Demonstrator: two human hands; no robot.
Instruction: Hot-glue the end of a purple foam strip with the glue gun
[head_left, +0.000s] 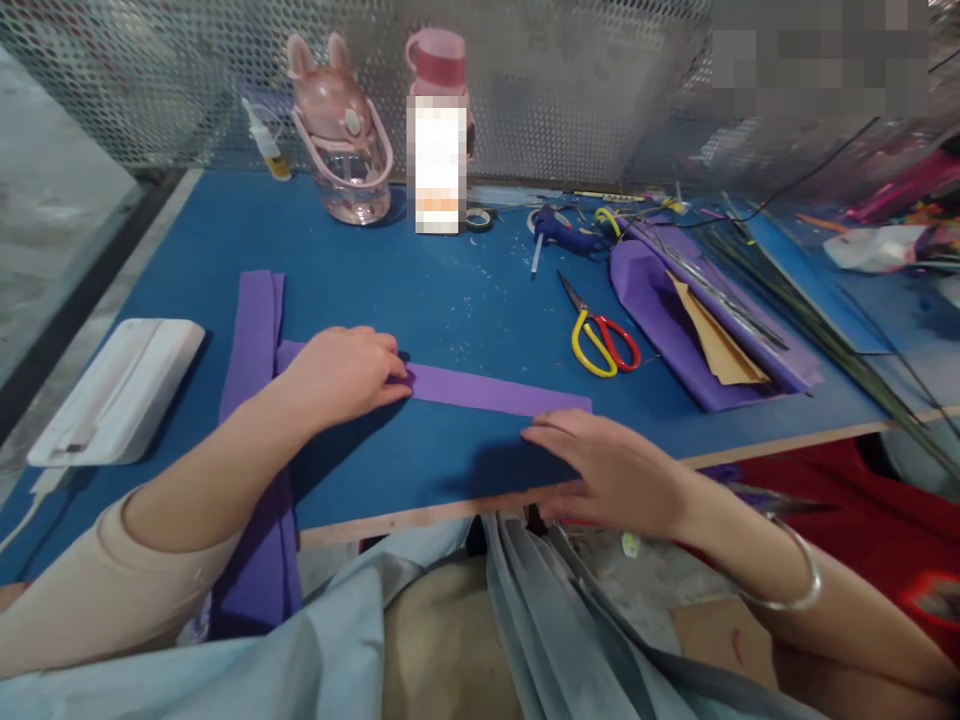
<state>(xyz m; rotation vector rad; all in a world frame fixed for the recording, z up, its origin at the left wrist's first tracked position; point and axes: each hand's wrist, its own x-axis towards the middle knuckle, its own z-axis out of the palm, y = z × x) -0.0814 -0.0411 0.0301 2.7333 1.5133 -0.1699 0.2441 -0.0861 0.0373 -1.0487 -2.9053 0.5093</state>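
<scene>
A narrow purple strip (480, 390) lies flat across the near part of the blue bench (450, 290), running from left to right just behind the front edge. The left hand (345, 375) rests palm-down on the strip's left part, fingers (390, 375) laid flat and close together, pressing it against the surface rather than gripping it; this pins that end so the strip stays straight. The right hand (607, 470) lies at the strip's right end, near the bench edge, fingers extended and loosely together, their tips touching or just beside the strip's lower corner; it closes on nothing.

Crossing under the strip's left end, a wider purple sheet (255, 340) runs front to back and hangs over the bench edge toward the lap, within reach of the left arm. To the right, scissors with yellow and red handles (604, 340) lie shut, blades pointing away. Beyond them a folded purple pile (675, 330) with a tan sheet on it and long green stems (825, 330) sit to the side, clear of the working spot. A blue glue gun (562, 232) lies further back. At the far left is a white flat case (120, 385).

Against the mesh wall stand a pink bottle with ears (341, 130) and a pink-capped bottle (437, 130); its label is blurred out, and no writing elsewhere can be read.
</scene>
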